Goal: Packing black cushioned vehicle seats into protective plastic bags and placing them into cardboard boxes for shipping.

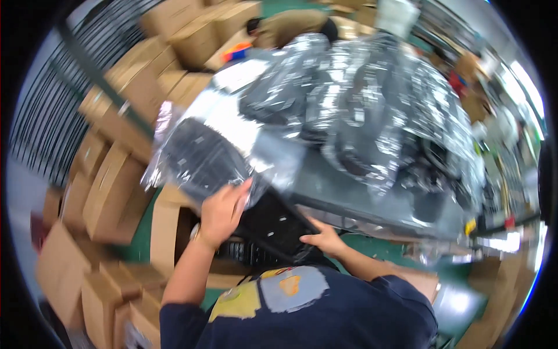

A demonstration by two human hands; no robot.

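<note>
In front of me is a flat black panel (273, 225) with small pale marks, held over my lap at the table's near edge. My right hand (326, 237) grips its right edge, thumb on top, the other fingers mostly behind it. My left hand (224, 212) is closed on the near edge of a clear plastic bag (156, 160), beside the panel's upper left end. A dark flat piece (203, 152) lies inside that bag; whether it is one with the black panel I cannot tell.
Several black parts in clear wrap (363, 110) are heaped on the dark table (325, 180). Cardboard boxes (110, 192) are stacked at left, and an open carton (165, 227) stands below the bag. A person (293, 28) bends over beyond the table.
</note>
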